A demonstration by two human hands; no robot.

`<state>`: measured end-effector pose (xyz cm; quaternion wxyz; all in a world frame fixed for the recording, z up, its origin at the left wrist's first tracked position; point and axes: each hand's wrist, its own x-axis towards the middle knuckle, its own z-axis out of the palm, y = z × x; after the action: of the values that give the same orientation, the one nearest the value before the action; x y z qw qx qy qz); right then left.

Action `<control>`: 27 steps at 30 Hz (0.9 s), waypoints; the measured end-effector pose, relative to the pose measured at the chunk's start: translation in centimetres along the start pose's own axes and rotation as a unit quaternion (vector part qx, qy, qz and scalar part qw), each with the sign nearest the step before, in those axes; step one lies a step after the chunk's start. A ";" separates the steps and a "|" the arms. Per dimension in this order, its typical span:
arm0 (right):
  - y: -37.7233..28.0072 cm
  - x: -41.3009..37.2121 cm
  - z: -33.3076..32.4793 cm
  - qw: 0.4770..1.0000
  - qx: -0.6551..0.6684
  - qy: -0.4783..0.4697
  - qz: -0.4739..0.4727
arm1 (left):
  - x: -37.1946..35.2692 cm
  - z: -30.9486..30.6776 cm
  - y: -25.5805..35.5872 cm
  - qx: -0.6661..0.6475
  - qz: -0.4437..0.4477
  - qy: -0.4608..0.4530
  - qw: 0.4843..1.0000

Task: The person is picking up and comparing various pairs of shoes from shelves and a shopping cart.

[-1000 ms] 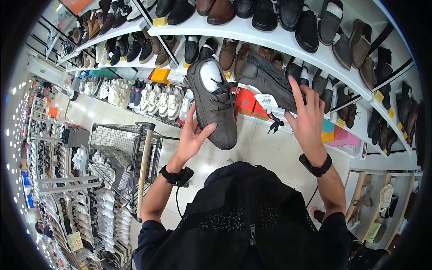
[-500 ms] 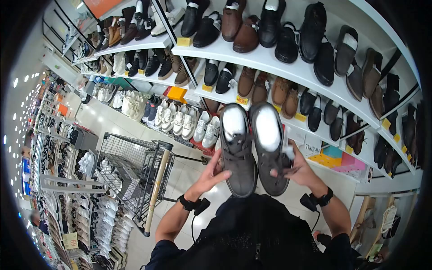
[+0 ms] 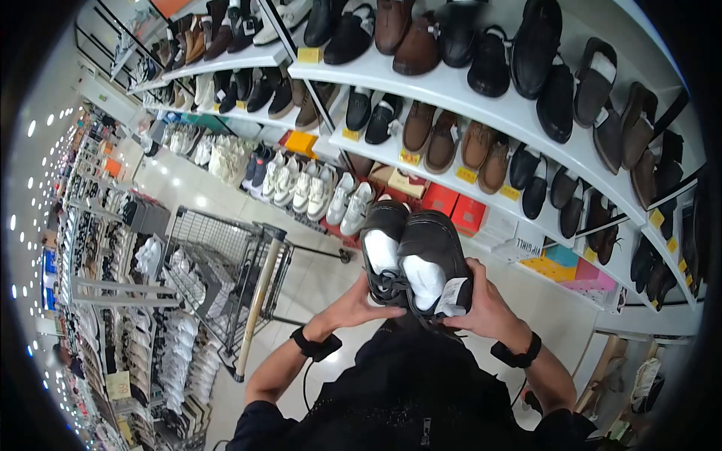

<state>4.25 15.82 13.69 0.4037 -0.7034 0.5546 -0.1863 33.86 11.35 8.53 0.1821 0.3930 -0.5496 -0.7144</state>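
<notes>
A pair of dark brown lace-up shoes, stuffed with white paper, is held up side by side in front of my chest. My left hand (image 3: pixel 352 307) grips the left shoe (image 3: pixel 386 218) from its outer side, thumb stretched along the near end by the dark laces. Around the outer side of the right shoe (image 3: pixel 434 239) my right hand (image 3: pixel 492 307) is closed, its fingers partly hidden. A white tag (image 3: pixel 451 295) hangs on that shoe beside my right fingers. Both shoes are tilted, so their near ends are foreshortened and partly hidden.
Ahead, a curved white shelf (image 3: pixel 421 84) carries rows of dark and brown shoes with yellow price cards. Shoe boxes (image 3: pixel 468 216) and white sneakers (image 3: pixel 320 189) sit low beneath it. A wire shopping cart (image 3: pixel 218 282) stands at my left, before racks of shoes (image 3: pixel 143 353).
The shoes have tilted and come closer together, with their stuffed openings now nearer me. My right hand has shifted down along its shoe, and the white tag now shows plainly.
</notes>
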 end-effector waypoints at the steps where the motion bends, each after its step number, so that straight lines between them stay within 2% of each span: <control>1: 0.0 -0.2 0.0 1.000 -0.012 0.006 -0.013 | 0.0 0.5 0.5 -0.021 -0.014 -0.002 1.000; 3: 0.5 -0.4 0.0 0.999 -0.020 0.011 -0.026 | -0.1 1.0 0.2 0.005 -0.007 0.011 1.000; 6: 1.3 -0.8 -0.3 0.999 0.031 -0.024 0.023 | -0.1 2.2 0.0 0.043 0.017 0.028 0.999; 10: 1.5 -1.2 -1.0 0.999 0.037 -0.029 -0.020 | 0.0 3.5 0.0 0.020 0.018 0.017 0.999; 12: 1.0 -1.6 -1.5 0.998 0.024 -0.014 -0.049 | 0.1 4.2 -0.3 0.004 0.043 0.050 0.998; 14: 1.3 -2.1 -1.6 0.999 0.033 -0.026 -0.030 | -0.1 4.6 -1.0 0.008 0.029 0.047 0.998; 16: 1.9 -2.6 -1.6 0.997 0.023 0.002 -0.073 | -0.2 5.1 -1.3 0.041 0.030 0.084 0.995; 18: 2.3 -3.1 -2.1 0.994 0.056 0.003 -0.094 | 0.0 5.8 -1.0 0.049 0.019 0.080 0.995; 24: 4.1 -6.4 -3.0 0.996 0.046 0.045 -0.068 | 2.0 8.8 0.4 0.075 0.041 0.083 0.993; 27: 5.7 -8.5 -3.7 0.995 0.041 0.076 -0.047 | 3.7 10.6 1.2 0.134 0.039 0.062 0.988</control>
<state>-4.64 22.07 13.14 0.3791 -0.6953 0.5423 -0.2807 23.24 15.21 9.28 0.1895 0.4358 -0.6426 -0.6010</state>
